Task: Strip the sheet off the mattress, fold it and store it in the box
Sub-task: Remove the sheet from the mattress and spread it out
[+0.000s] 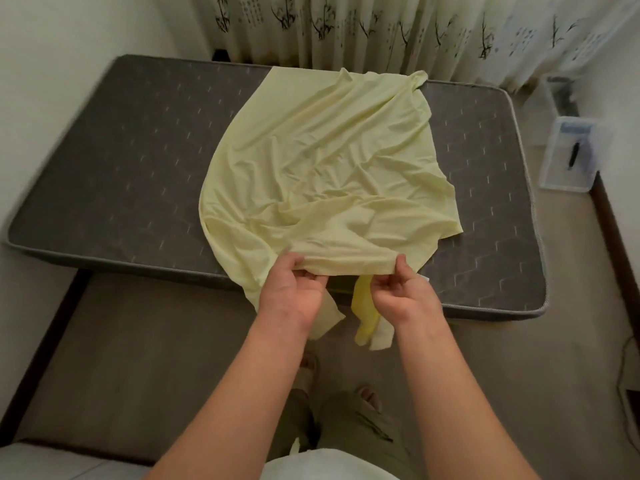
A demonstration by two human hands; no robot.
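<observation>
— What's sitting around the work?
— I'm seeing a patterned curtain (381, 29) hanging behind the grey mattress (138, 168), and a clear box (568, 154) standing on the floor, well off to the right.
— And the sheet?
— The pale yellow sheet (311, 161) is lying wrinkled across the mattress, its long axis running from me toward the curtain, corners dangling over the near side.
— Hands?
— My left hand (294, 289) and right hand (401, 292) are both pinching the near hem, fingers curled, close together.

Soft matt cloth sheet (311, 161), quilted fabric mattress (121, 161), clear plastic box (568, 157).
</observation>
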